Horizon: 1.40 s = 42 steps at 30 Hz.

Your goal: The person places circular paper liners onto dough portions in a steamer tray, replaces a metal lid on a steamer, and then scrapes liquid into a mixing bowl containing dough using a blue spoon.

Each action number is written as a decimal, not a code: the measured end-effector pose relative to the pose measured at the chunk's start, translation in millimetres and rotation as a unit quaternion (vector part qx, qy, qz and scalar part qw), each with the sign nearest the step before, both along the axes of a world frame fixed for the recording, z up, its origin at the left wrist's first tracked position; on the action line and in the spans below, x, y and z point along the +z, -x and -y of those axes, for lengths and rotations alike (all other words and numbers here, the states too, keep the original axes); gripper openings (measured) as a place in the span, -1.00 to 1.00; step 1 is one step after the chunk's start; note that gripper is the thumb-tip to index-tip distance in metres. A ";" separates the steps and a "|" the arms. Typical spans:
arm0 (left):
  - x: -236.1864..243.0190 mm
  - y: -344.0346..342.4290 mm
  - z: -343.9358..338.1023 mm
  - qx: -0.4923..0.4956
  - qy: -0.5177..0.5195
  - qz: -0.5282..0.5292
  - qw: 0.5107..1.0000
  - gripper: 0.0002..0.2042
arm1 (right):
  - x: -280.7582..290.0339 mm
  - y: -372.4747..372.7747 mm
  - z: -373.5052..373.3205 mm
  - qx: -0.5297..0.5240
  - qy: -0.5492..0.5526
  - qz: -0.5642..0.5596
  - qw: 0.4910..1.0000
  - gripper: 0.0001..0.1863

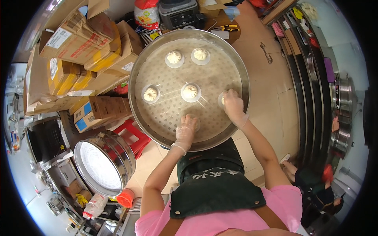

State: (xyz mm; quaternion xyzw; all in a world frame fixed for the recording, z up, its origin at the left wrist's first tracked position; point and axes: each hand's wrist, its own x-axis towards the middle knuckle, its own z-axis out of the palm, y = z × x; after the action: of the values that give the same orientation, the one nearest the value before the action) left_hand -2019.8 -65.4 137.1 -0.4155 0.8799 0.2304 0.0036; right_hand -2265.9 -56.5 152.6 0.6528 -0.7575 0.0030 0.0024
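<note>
A large round metal steamer tray [163,118] with a perforated base lies in front of me. Several pleated white buns sit on it on round papers, one bun [190,91] near the middle and another bun [150,94] at the left. At the tray's right side, my gloved right hand [234,106] has its fingers closed round a bun [223,100], mostly covered by the hand. My gloved left hand [187,129] is curled low over the near part of the tray. A pale round paper [197,125] peeks out beside it; whatever lies under its fingers is hidden.
Cardboard boxes [78,39] are piled at the left, above a red stool [134,139] and a stacked metal steamer [103,163]. A dark shelf rack [303,86] lines the right. Scissors with yellow handles [228,28] lie beyond the tray. Another person [315,192] is at the lower right.
</note>
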 end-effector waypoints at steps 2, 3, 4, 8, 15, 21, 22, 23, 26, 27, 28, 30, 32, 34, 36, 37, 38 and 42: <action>3.3 2.6 -1.2 -0.005 -0.001 -0.016 1.000 -0.66 | -7.4 -9.3 -4.8 -0.005 0.005 0.012 1.000 -0.72; 1.4 3.4 -2.2 -0.010 0.008 -0.009 1.000 -0.66 | -11.4 -14.7 -7.1 -0.001 0.008 0.025 1.000 -0.57; 1.7 6.2 -0.1 -0.017 0.017 -0.004 1.000 -0.67 | -9.6 -18.2 -5.8 -0.012 0.012 0.023 1.000 -0.57; 20.2 8.4 4.9 -0.027 -0.014 -0.008 1.000 -0.59 | 31.0 -21.9 -10.2 -0.032 0.034 0.046 0.998 -0.63; 41.7 50.4 46.8 0.090 0.072 -0.207 0.971 -0.40 | 89.9 30.1 -91.0 -0.059 0.146 0.225 0.962 -0.37; 99.8 155.1 51.9 0.129 0.076 -0.268 0.952 -0.61 | 92.8 113.3 -178.6 -0.143 0.180 0.316 0.920 -0.35; 104.7 178.7 51.5 0.130 0.093 -0.256 0.953 -0.63 | 94.9 129.0 -190.3 -0.181 0.145 0.345 0.910 -0.34; 117.2 214.0 38.1 0.125 0.084 -0.297 0.943 -0.65 | 89.6 148.8 -206.6 -0.191 0.156 0.330 0.911 -0.34; 104.0 308.3 8.6 0.083 0.053 -0.370 0.924 -0.66 | 88.0 215.4 -248.8 -0.248 0.173 0.324 0.896 -0.34; 86.6 347.2 1.1 0.063 0.013 -0.389 0.919 -0.63 | 88.6 240.0 -261.5 -0.284 0.167 0.344 0.880 -0.35; 79.9 380.3 -13.6 0.044 -0.026 -0.403 0.914 -0.61 | 90.2 262.6 -277.0 -0.299 0.175 0.337 0.875 -0.35; 99.1 438.9 -42.8 -0.044 -0.034 -0.370 0.927 -0.56 | 91.7 305.7 -297.6 -0.360 0.165 0.275 0.876 -0.34; 102.9 491.1 -55.8 -0.105 -0.004 -0.391 0.915 -0.60 | 97.6 350.8 -306.5 -0.382 0.180 0.288 0.859 -0.36; 99.5 537.0 -52.1 -0.117 -0.008 -0.379 0.918 -0.60 | 103.3 394.4 -312.6 -0.408 0.194 0.298 0.841 -0.38; 92.1 584.7 -44.8 -0.132 -0.016 -0.368 0.920 -0.60 | 107.0 439.3 -313.9 -0.405 0.224 0.291 0.837 -0.38; 87.0 611.7 -41.7 -0.115 -0.031 -0.369 0.922 -0.63 | 105.6 462.9 -317.1 -0.420 0.231 0.283 0.831 -0.38; 81.9 636.1 -34.7 -0.098 -0.046 -0.366 0.924 -0.65 | 103.4 485.1 -317.8 -0.413 0.251 0.281 0.829 -0.38; 33.7 738.5 -0.3 -0.077 -0.065 -0.378 0.920 -0.68 | 80.0 583.3 -323.3 -0.413 0.272 0.265 0.828 -0.37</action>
State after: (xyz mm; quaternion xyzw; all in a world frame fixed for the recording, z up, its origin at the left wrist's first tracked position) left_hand -2758.3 -65.1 170.8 -0.2273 0.8281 0.4262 -0.2845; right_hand -2849.1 266.8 232.6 0.2267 -0.8964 0.3803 -0.0199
